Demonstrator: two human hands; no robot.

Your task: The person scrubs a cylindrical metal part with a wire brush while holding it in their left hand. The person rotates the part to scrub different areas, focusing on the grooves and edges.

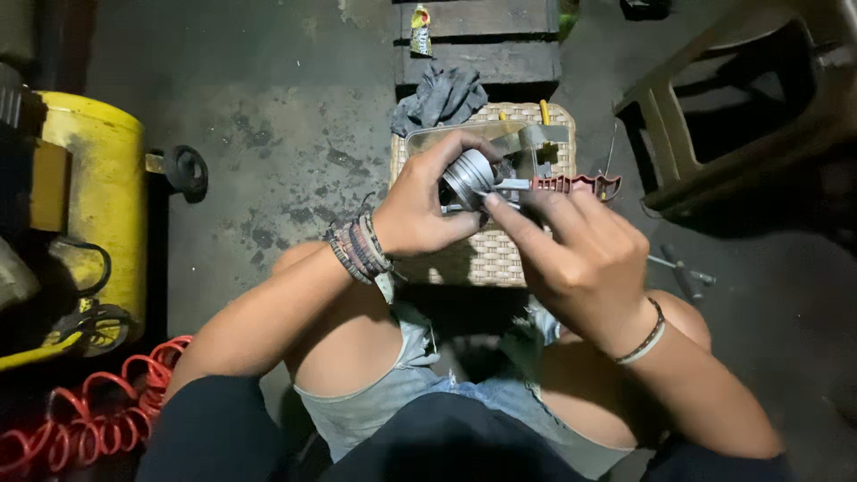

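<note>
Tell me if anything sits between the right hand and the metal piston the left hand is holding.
Nothing visible does. The left hand grips the metal piston above the wicker stool, and the right hand already has a fingertip at its lower edge. The red-handled tool lies behind, not between.

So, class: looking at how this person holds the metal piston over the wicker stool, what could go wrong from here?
1. The left hand grips the piston by fingertips only; it might slip onto the clear tray or the concrete floor.
2. The right hand works close to the red-handled tool; a slip could nick a finger.
3. Dim light may hide small parts.
</note>
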